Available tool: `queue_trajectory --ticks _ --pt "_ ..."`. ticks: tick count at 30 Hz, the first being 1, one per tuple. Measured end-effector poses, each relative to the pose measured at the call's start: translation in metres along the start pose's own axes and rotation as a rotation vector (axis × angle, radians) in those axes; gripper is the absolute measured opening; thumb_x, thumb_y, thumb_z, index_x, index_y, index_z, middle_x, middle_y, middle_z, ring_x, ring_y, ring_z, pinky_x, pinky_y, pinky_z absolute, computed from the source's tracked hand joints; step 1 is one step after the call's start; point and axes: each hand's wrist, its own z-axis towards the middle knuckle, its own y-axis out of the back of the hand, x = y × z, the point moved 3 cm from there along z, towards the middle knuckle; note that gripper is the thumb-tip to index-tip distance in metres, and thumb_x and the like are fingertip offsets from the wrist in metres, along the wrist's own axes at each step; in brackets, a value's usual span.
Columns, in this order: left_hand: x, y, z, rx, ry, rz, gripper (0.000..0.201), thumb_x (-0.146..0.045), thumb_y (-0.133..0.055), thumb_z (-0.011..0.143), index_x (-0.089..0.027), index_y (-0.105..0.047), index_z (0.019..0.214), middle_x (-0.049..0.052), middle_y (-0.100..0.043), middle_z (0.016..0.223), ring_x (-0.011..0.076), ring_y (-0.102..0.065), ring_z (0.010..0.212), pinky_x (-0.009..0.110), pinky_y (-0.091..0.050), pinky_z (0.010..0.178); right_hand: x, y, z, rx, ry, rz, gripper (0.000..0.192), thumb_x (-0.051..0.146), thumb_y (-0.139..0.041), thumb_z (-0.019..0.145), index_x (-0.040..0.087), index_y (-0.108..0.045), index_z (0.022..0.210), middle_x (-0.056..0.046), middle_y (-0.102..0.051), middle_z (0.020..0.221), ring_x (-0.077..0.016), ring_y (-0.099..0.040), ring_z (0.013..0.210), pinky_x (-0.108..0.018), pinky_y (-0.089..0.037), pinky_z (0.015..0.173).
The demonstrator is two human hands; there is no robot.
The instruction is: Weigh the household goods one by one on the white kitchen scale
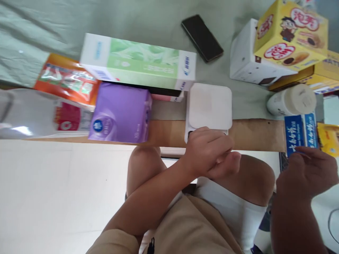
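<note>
My left hand is curled into a fist at the near edge of a white kitchen scale, covering part of its front strip. Nothing shows inside that fist. The scale's square top plate carries nothing. At the right, my right hand has thumb and fingers pinched together at the near end of two blue-and-white boxes with Chinese lettering. A thin bluish edge shows by the fingertips, but I cannot make out what they hold. A white lidded jar stands just beyond these boxes.
Left of the scale are a purple tissue pack, a long green-and-white box and an orange packet. A black phone lies behind the scale. Yellow snack boxes are stacked at the back right; a yellow packet lies right.
</note>
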Motion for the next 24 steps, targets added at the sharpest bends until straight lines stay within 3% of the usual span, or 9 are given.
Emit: queue_trajectory --ticks 3,5,8,11,14,20,24 --pt "-0.008 -0.028 -0.011 0.054 -0.029 -0.060 0.043 -0.040 -0.034 0.101 -0.020 -0.038 0.062 -0.004 -0.039 0.046 0.0091 -0.030 0.043 0.031 -0.025 0.050 -0.055 0.018 0.006 -0.078 -0.106 -0.007 0.040 0.029 -0.056 0.048 0.030 -0.057 0.088 -0.012 -0.067 0.113 -0.0352 -0.070 0.107 -0.057 -0.058 0.086" --pt "-0.014 -0.049 -0.018 0.111 -0.067 -0.104 0.039 -0.038 -0.039 0.099 -0.020 -0.039 0.064 -0.005 -0.039 0.048 0.0088 -0.030 0.044 0.030 -0.024 0.050 -0.078 0.021 0.014 -0.091 -0.156 -0.018 0.054 0.026 -0.055 0.046 0.031 -0.056 0.099 -0.013 -0.061 0.130 -0.0322 -0.065 0.120 -0.053 -0.058 0.091" --pt "-0.022 -0.078 -0.025 0.197 -0.116 -0.156 0.035 -0.035 -0.042 0.096 -0.020 -0.037 0.065 -0.005 -0.042 0.050 0.0087 -0.034 0.046 0.028 -0.025 0.050 -0.100 0.016 0.027 -0.064 -0.203 -0.019 0.066 0.025 -0.059 0.046 0.030 -0.054 0.112 -0.013 -0.056 0.136 -0.0289 -0.062 0.125 -0.049 -0.058 0.093" --pt "-0.025 -0.098 -0.030 0.247 -0.143 -0.178 0.037 -0.034 -0.041 0.097 -0.020 -0.034 0.063 -0.005 -0.041 0.050 0.0092 -0.037 0.046 0.029 -0.025 0.051 -0.110 0.008 0.035 -0.045 -0.208 -0.012 0.065 0.027 -0.062 0.048 0.029 -0.055 0.112 -0.011 -0.055 0.130 -0.0275 -0.060 0.124 -0.047 -0.057 0.093" --pt "-0.023 -0.109 -0.033 0.309 -0.130 -0.157 0.039 -0.034 -0.040 0.096 -0.020 -0.033 0.061 -0.005 -0.037 0.049 0.0094 -0.032 0.046 0.029 -0.024 0.051 -0.112 0.002 0.036 -0.050 -0.206 -0.010 0.051 0.028 -0.062 0.051 0.027 -0.058 0.102 -0.009 -0.049 0.126 -0.0271 -0.057 0.124 -0.047 -0.056 0.094" --pt "-0.013 -0.114 -0.038 0.412 -0.042 -0.142 0.039 -0.035 -0.042 0.096 -0.019 -0.034 0.060 -0.005 -0.034 0.048 0.0099 -0.024 0.047 0.028 -0.024 0.050 -0.115 -0.008 0.035 -0.034 -0.252 0.054 0.042 0.033 -0.060 0.055 0.025 -0.047 0.095 -0.008 -0.044 0.124 -0.0225 -0.058 0.113 -0.038 -0.055 0.075" --pt "-0.011 -0.113 -0.043 0.442 -0.050 -0.135 0.035 -0.031 -0.041 0.094 -0.019 -0.036 0.061 -0.005 -0.036 0.048 0.0097 -0.027 0.046 0.028 -0.024 0.050 -0.118 -0.006 0.030 -0.012 -0.252 0.078 0.056 0.039 -0.060 0.051 0.026 -0.037 0.100 -0.006 -0.048 0.117 -0.0170 -0.057 0.097 -0.033 -0.049 0.068"
